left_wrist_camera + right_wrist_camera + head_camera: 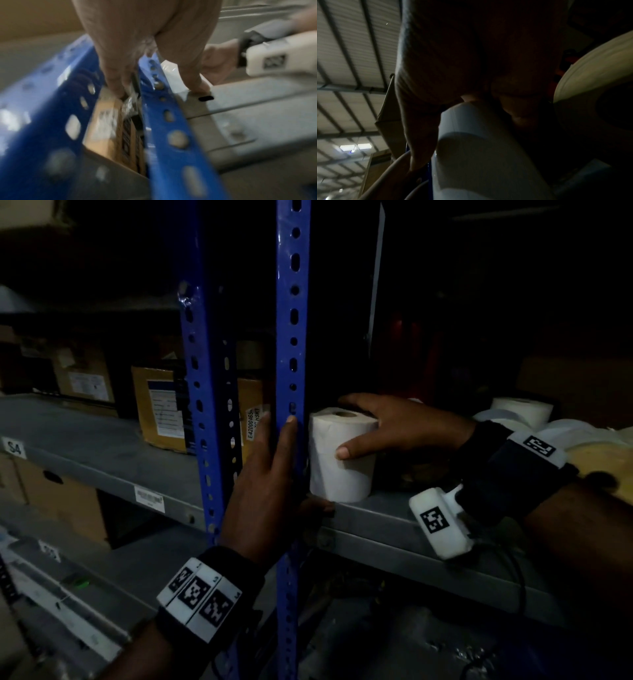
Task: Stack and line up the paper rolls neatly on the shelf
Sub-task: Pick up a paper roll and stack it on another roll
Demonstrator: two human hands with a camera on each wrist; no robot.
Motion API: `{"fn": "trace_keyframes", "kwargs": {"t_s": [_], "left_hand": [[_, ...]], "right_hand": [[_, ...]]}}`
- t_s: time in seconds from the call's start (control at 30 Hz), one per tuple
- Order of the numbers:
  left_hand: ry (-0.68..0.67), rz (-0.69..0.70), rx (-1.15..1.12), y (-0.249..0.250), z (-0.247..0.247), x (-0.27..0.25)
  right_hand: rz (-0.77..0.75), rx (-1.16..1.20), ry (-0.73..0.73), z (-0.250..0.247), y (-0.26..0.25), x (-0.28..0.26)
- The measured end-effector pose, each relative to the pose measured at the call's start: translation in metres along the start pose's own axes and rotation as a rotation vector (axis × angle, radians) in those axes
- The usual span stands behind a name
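A white paper roll [339, 457] stands upright on the grey shelf [394, 529], tight against the blue upright post [293, 302]. My right hand [356, 428] grips it, thumb on its front face and fingers over its top and back; the right wrist view shows the same roll [484, 148] under my palm. My left hand [274, 467] lies flat along the post with straight fingers, and its thumb [200, 86] rests on the shelf edge by the roll's base. More white rolls [520, 410] sit further back on the right, half hidden in the dark.
Labelled cardboard boxes [161, 405] fill the neighbouring shelf bay on the left, behind a second blue post [202, 392]. A yellowish bag [603, 460] lies at the right edge. A larger roll [590, 74] sits just right of my right hand. Another grey shelf runs below.
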State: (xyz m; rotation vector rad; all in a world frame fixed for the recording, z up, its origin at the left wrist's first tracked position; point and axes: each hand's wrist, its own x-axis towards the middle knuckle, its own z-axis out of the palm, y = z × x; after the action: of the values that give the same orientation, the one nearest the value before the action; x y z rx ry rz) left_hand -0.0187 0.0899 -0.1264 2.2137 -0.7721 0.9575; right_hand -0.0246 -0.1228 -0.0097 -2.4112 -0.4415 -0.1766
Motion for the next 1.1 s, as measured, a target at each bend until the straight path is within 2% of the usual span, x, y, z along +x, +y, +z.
{"fn": "trace_keyframes", "kwargs": {"t_s": [0.13,0.23,0.37,0.77,1.1], "left_hand": [[0.078,0.266,0.327,0.004,-0.011,0.006],[0.015,0.426,0.559,0.011,-0.016,0.023],[-0.068,0.521,0.7,0.021,-0.021,0.046],[-0.195,0.484,0.579,0.022,-0.023,0.056],[-0.139,0.517,0.619,0.029,-0.025,0.06]], "right_hand": [[0.043,0.174,-0.052,-0.003,0.006,-0.004],[0.047,0.244,-0.081,0.001,0.01,-0.008],[-0.005,0.214,-0.036,0.003,0.013,-0.009],[-0.026,0.05,0.056,0.004,0.009,-0.012],[-0.001,-0.029,0.031,0.006,0.004,-0.012]]}}
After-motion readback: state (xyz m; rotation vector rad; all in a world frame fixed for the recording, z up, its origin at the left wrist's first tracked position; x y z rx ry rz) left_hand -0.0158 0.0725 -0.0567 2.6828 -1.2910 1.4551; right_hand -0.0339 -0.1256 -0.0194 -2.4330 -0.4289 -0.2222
